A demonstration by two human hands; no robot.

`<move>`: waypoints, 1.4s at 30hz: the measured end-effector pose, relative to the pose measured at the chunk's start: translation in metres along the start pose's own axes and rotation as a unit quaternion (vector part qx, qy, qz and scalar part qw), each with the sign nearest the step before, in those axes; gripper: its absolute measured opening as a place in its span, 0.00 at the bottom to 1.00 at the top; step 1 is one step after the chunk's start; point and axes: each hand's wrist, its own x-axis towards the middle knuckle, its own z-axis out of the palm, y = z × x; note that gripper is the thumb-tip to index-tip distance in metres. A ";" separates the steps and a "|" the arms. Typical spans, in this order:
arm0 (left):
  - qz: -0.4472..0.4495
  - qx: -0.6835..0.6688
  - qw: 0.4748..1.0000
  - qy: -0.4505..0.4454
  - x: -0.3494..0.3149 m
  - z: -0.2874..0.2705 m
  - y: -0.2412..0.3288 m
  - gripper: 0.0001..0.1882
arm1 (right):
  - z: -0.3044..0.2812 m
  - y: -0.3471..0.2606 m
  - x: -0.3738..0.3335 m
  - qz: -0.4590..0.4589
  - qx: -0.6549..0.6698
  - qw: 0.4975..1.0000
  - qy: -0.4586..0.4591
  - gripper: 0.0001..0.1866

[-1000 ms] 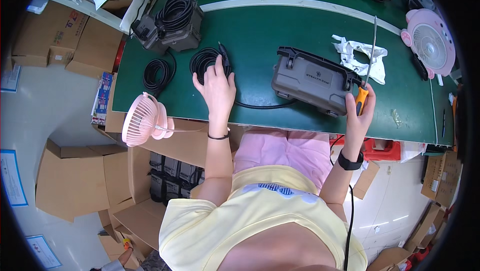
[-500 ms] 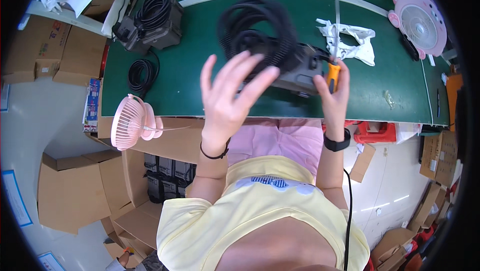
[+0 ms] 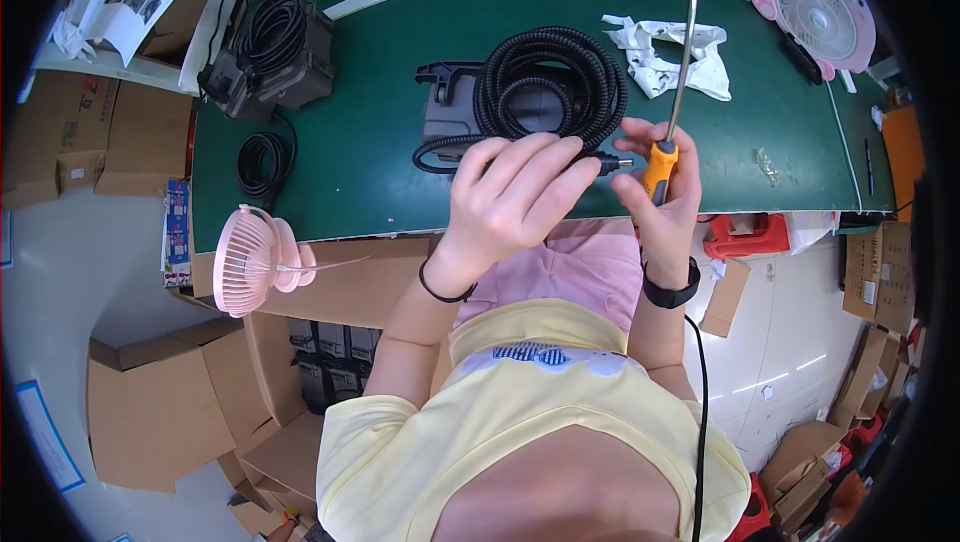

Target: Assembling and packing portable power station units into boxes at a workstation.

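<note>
My left hand [image 3: 522, 190] grips the end of a ribbed black cable [image 3: 608, 92], and a plug [image 3: 614, 164] with a metal tip sticks out past its fingertips. The cable's large coil rests on a dark grey plastic case [image 3: 452, 112] on the green table. My right hand [image 3: 668, 197] holds a long screwdriver [image 3: 660, 164], its orange handle in the palm and its shaft pointing up and away. The thumb and forefinger of that hand are spread on either side of the plug tip, apparently not touching it.
On the table lie a white cut cloth [image 3: 712, 67], a pink round fan [image 3: 822, 17], another dark case with coiled cable [image 3: 300, 62] and a small black coil [image 3: 264, 167]. A pink clip fan [image 3: 248, 262] juts from the left front edge. Cardboard boxes [image 3: 160, 407] stand below.
The case has been turned and set flat, with the coil now at its right end. My left hand has come down onto the cable end; my right hand still holds the screwdriver, lower.
</note>
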 end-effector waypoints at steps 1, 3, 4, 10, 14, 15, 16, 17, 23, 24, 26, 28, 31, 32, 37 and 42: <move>0.002 -0.005 1.000 0.012 -0.001 0.003 -0.001 0.15 | 0.002 -0.002 -0.001 0.011 0.005 1.000 0.011 0.32; 0.019 -0.042 0.998 0.047 -0.003 0.008 -0.003 0.17 | 0.004 -0.005 -0.002 -0.009 -0.012 1.000 -0.010 0.32; 0.024 -0.060 0.996 0.063 -0.004 0.010 -0.004 0.19 | 0.004 -0.007 -0.002 -0.021 -0.021 0.999 -0.021 0.32; -0.010 -0.069 0.995 0.070 -0.009 0.013 -0.002 0.14 | 0.012 -0.007 -0.002 -0.069 -0.135 0.988 -0.039 0.29; -0.036 -0.043 0.998 0.039 -0.007 0.003 0.003 0.22 | 0.014 -0.005 0.001 -0.162 -0.250 0.954 -0.041 0.28; -0.033 -0.041 0.998 0.035 -0.006 0.001 0.004 0.22 | 0.014 -0.006 0.001 -0.179 -0.272 0.945 -0.042 0.28; -0.030 -0.040 0.998 0.030 -0.005 -0.001 0.004 0.21 | 0.014 -0.006 0.001 -0.186 -0.295 0.936 -0.040 0.28; -0.027 -0.039 0.999 0.026 -0.005 -0.002 0.004 0.21 | 0.015 -0.007 0.000 -0.195 -0.315 0.928 -0.035 0.28; 0.036 -0.089 0.994 0.057 -0.006 0.004 -0.006 0.21 | 0.032 -0.008 -0.007 -0.181 -0.322 0.929 0.022 0.27; 0.042 -0.089 0.994 0.054 -0.007 0.005 -0.008 0.21 | 0.034 -0.009 -0.008 -0.170 -0.311 0.934 0.032 0.27; 0.066 -0.089 0.992 0.054 -0.008 0.006 -0.010 0.22 | 0.038 -0.015 -0.013 -0.085 -0.302 0.949 0.036 0.27; 0.061 -0.087 0.993 0.052 -0.008 0.006 -0.010 0.22 | 0.040 -0.019 -0.013 -0.049 -0.310 0.949 0.039 0.28; 0.032 -0.060 0.997 0.024 -0.008 0.001 -0.006 0.22 | 0.043 -0.024 -0.009 -0.067 -0.337 0.938 0.040 0.29; 0.019 -0.048 0.999 0.011 -0.007 0.000 -0.004 0.22 | 0.043 -0.025 -0.008 -0.074 -0.338 0.937 0.038 0.29; 0.028 -0.076 0.997 0.012 -0.001 -0.004 -0.015 0.17 | 0.030 -0.019 0.000 -0.117 -0.290 0.950 0.006 0.31; 0.032 -0.151 0.987 -0.041 0.009 -0.012 -0.026 0.18 | 0.015 -0.007 0.008 -0.180 -0.227 0.956 -0.052 0.31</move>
